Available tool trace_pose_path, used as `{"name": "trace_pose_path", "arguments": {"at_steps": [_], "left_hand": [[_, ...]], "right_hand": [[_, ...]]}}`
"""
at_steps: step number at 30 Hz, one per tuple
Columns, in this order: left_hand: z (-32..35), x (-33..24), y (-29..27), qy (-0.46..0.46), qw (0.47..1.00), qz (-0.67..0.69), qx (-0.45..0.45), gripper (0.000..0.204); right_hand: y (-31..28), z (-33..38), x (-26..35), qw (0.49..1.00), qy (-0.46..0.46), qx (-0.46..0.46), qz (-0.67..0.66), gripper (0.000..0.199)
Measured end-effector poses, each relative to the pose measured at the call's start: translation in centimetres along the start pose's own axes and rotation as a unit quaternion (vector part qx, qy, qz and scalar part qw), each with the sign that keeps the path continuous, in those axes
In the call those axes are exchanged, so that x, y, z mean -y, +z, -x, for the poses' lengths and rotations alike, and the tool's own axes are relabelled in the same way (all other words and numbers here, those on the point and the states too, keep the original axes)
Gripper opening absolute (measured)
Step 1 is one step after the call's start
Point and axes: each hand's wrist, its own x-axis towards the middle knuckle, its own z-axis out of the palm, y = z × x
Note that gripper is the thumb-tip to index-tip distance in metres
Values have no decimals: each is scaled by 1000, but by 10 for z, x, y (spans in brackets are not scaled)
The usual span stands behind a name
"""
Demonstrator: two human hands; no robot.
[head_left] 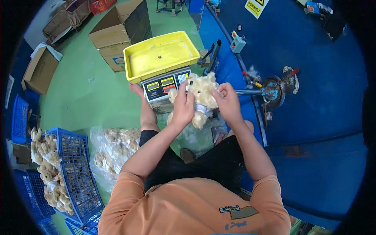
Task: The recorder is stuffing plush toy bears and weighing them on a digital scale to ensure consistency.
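A cream-coloured plush teddy bear [201, 88] with a white cloth piece round its middle is held up in front of me, between both hands. My left hand [183, 106] is closed round its left side, thumb towards the head. On the other side my right hand [228, 102] pinches the fur at the edge of the head with thumb and fingers. Just right of that hand, a metal tube [248, 92] juts from the blue machine [313, 109]. Behind the bear stands a digital scale [156, 88] carrying a yellow tray [172, 49] with a small dark spot in it.
At left, a blue plastic crate [74, 164] is heaped with plush bears, beside a clear bag [103, 156] of more. Cardboard boxes [113, 49] stand on the green floor [74, 90]. White stuffing fluff [192, 137] lies near my feet. A small switch box [237, 44] is on the machine.
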Motion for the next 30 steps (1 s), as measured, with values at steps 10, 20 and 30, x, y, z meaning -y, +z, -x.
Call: {"name": "trace_pose_path", "arguments": {"at_steps": [10, 20, 30], "left_hand": [[19, 10, 14, -110, 944, 310, -37, 40], [41, 16, 17, -35, 992, 121, -22, 46], [14, 19, 14, -179, 885, 428, 48, 44]], "right_hand": [[2, 5, 10, 997, -41, 26, 60, 21], [2, 3, -10, 999, -27, 42, 12, 24], [17, 3, -3, 993, -110, -5, 37, 20]]}}
